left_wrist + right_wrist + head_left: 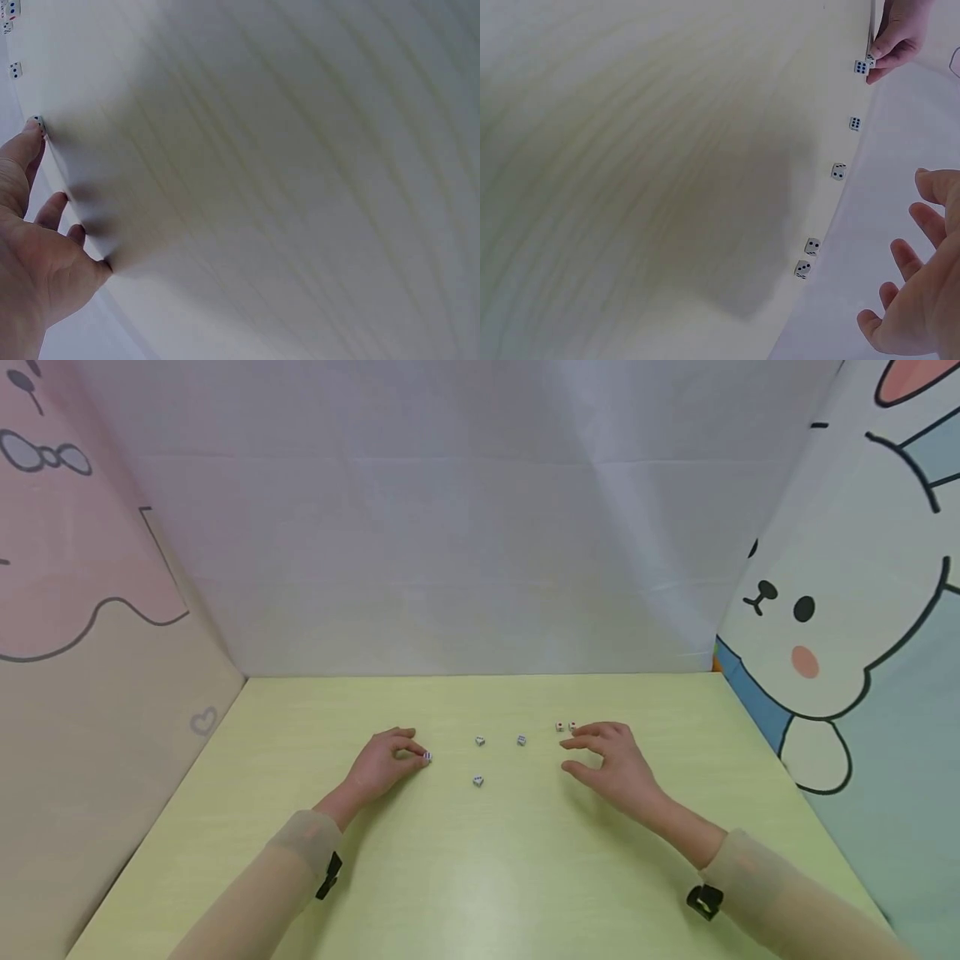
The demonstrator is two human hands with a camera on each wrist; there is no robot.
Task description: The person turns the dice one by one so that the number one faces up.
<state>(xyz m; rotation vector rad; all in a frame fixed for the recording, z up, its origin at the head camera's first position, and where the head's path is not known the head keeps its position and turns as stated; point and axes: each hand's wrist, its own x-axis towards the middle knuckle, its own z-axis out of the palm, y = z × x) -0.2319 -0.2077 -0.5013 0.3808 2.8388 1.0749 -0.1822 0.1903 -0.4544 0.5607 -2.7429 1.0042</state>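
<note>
Between thumb and forefinger my left hand pinches a small white die at the table surface; in the left wrist view the die shows at the fingertips. My right hand hovers over the table with parted, slightly bent fingers and holds nothing. Two dice lie side by side just beyond its fingertips, the left one and the right one. Toward the middle lie three more: a die, another die, and a nearer die.
The pale yellow table meets a white cloth wall at the back. A pink and beige panel stands at the left, a panel with a cartoon rabbit at the right. Dark wrist cameras sit at both sleeves.
</note>
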